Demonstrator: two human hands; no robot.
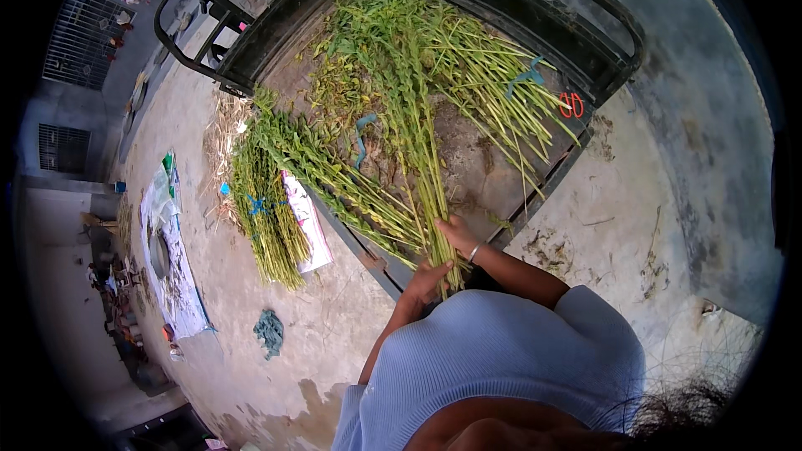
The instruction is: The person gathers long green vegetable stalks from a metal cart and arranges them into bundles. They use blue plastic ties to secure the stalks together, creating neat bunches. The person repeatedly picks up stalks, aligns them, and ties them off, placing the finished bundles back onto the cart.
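A big sheaf of long green plant stalks (409, 117) lies fanned out on a dark flat cart bed (480, 163). Its cut ends come together at the cart's near edge. My left hand (424, 280) is closed around those stalk ends from below. My right hand (455, 234), with a thin bangle on the wrist, grips the same stalks just above it. A blue strip (361, 135) lies among the stalks in the middle. Another blue tie (526, 77) wraps stalks at the right.
A tied bundle of green stalks (267, 217) lies on the concrete ground left of the cart, partly on a printed sack (305, 221). Red-handled scissors (571, 104) rest on the cart's right edge. A teal cloth (269, 332) and a white sheet (171, 263) lie further left.
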